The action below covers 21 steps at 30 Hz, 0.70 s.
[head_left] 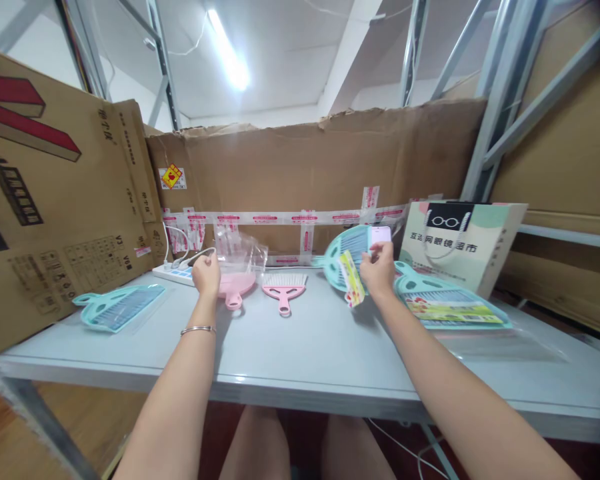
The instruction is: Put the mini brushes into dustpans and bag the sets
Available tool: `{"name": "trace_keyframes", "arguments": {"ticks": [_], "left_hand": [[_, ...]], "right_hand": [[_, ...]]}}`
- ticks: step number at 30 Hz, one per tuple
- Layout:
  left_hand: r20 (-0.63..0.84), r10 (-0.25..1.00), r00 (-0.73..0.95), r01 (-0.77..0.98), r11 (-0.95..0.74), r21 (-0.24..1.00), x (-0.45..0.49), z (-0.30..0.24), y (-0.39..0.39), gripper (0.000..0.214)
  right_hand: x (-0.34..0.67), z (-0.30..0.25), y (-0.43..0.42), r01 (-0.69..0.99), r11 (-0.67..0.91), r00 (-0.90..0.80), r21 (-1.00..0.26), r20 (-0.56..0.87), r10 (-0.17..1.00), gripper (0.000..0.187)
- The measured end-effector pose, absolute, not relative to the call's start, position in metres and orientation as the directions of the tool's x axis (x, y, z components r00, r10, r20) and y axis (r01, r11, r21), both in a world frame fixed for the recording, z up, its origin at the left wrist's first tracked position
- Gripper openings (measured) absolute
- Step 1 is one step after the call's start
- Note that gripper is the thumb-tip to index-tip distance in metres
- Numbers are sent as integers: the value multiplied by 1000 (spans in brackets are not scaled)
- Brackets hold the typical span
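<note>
In the head view, the right hand (379,270) has its fingers closed on the wide end of a teal dustpan (339,244), lifted off the worktop (300,353), a printed card (351,279) beside them. The left hand's (207,272) fingers are drawn together by a clear bag (243,251); I cannot tell whether they grip it. A pink dustpan (237,284) and pink brush (283,292) lie between the hands.

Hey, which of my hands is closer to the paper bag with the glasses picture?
Your right hand: it is just left of the paper bag. Your left hand is much farther left, beside the pink dustpan.
</note>
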<state>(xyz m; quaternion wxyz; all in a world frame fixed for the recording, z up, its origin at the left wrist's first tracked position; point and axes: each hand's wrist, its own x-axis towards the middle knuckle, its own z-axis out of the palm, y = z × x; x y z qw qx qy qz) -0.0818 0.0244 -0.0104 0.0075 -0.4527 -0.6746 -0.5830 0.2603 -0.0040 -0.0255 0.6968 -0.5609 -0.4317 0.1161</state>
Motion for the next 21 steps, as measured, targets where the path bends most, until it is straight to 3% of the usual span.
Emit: {"name": "trace_keyframes", "arguments": {"ticks": [3, 5, 8, 10, 11, 13, 16, 18, 21], "left_hand": [[536, 582, -612, 701, 84, 709, -82, -13, 18, 68], [659, 537, -527, 785, 9, 620, -67, -13, 13, 79], [807, 515, -289, 800, -332, 499, -36, -11, 7, 61], [784, 602, -148, 630, -554, 544, -14, -11, 4, 47], [728, 682, -69, 502, -607, 616, -5, -11, 1, 41], [550, 828, 113, 209, -561, 801, 10, -11, -4, 40], [426, 853, 302, -192, -383, 903, 18, -9, -15, 50], [476, 823, 311, -359, -362, 860, 15, -5, -23, 51], [538, 805, 252, -419, -410, 810, 8, 2, -32, 51]], "right_hand": [[270, -25, -7, 771, 278, 401, -573, 776, 487, 15], [274, -24, -6, 831, 262, 360, -491, 833, 420, 18], [279, -17, -1, 723, 285, 563, -629, 776, 285, 18], [280, -11, 3, 536, 354, 740, -766, 629, 240, 19], [279, -9, 4, 411, 400, 798, -819, 536, 275, 19], [268, -8, 5, 149, 467, 776, -872, 396, 492, 20], [240, -12, 2, -75, 437, 460, -896, 358, 813, 23], [221, -15, -5, -79, 422, 309, -903, 381, 872, 25], [202, -13, -20, 17, 467, 284, -884, 452, 846, 27]]}}
